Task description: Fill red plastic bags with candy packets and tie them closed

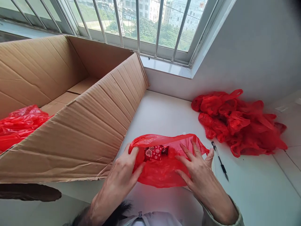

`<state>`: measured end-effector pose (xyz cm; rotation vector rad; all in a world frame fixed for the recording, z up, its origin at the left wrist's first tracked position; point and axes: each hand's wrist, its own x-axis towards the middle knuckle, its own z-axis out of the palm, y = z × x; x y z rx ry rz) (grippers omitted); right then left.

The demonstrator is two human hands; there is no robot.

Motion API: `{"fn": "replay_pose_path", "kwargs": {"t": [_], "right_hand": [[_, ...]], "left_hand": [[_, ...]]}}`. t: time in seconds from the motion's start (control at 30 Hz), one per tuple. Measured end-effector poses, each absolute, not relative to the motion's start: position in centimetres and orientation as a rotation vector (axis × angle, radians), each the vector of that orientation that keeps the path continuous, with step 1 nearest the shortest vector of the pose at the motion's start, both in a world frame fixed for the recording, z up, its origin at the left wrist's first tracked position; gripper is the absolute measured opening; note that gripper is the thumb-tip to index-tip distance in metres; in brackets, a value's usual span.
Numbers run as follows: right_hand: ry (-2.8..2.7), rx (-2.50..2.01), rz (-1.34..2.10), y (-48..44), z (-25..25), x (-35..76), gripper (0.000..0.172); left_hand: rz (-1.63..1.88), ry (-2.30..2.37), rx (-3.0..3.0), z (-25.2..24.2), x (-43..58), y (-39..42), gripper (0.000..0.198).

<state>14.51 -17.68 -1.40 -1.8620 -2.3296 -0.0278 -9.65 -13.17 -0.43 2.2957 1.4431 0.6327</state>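
Observation:
A thin red plastic bag (162, 175) lies on the white tabletop with its mouth spread wide. Inside it, a small red printed packet (154, 153) with white lettering and patterns shows, beside a dark shiny piece (165, 150). My left hand (125, 168) grips the bag's left rim, its thumb over the opening and other fingers partly hidden by the plastic. On the right side, my right hand (198, 168) has its fingers spread, reaching over the mouth and touching the plastic, with the thumb near the bag's right corner.
A large open cardboard box (101, 116) stands at the left, with red plastic bags (25, 124) inside. Heaped red bags (240, 122) lie against the wall at the right. A black pen (220, 160) rests beside my right hand. Behind is a barred window (150, 28).

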Motion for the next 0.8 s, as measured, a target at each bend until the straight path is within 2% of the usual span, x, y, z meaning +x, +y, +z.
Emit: {"fn": "replay_pose_path", "kwargs": {"t": [0.07, 0.27, 0.4, 0.43, 0.67, 0.8], "right_hand": [[-2.314, -1.796, -0.037, -17.1, -1.2, 13.5, 0.027], [-2.343, -1.815, 0.160, -14.1, -2.5, 9.1, 0.031], [-2.323, -1.805, 0.263, -13.2, -4.5, 8.0, 0.055], [-2.319, -1.800, 0.278, -13.2, -4.8, 8.2, 0.055], [-2.056, -1.843, 0.328, -14.5, -4.3, 11.4, 0.024], [-1.867, -1.918, 0.130, -14.9, -4.0, 13.0, 0.023]], "left_hand": [[0.644, 1.439, 2.281, -0.6, -9.4, -13.1, 0.015], [0.548, 1.493, 2.274, -1.3, -9.6, -13.1, 0.027], [0.489, 1.516, 2.257, -1.5, -9.8, -13.2, 0.033], [0.483, 1.515, 2.253, -1.5, -9.8, -13.2, 0.035], [0.444, 1.496, 2.219, -1.4, -9.7, -13.4, 0.043], [0.415, 1.469, 2.212, -1.4, -9.7, -13.6, 0.046]]}}
